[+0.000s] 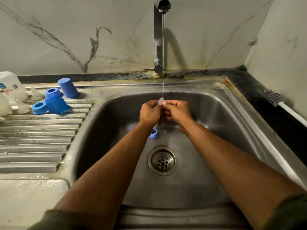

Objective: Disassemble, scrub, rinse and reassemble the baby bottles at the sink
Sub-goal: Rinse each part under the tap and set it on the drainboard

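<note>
Both hands (163, 109) pinch nipple (160, 101), tip up.

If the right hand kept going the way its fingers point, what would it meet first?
The right hand points left, so it would likely meet the clear teat and the left hand at once; depth is unclear.

arms: both extended forward, converging | left hand (150, 111): fingers curled, pinching a small clear piece; right hand (177, 110): fingers curled, pinching same piece | hands touching at fingertips
</note>
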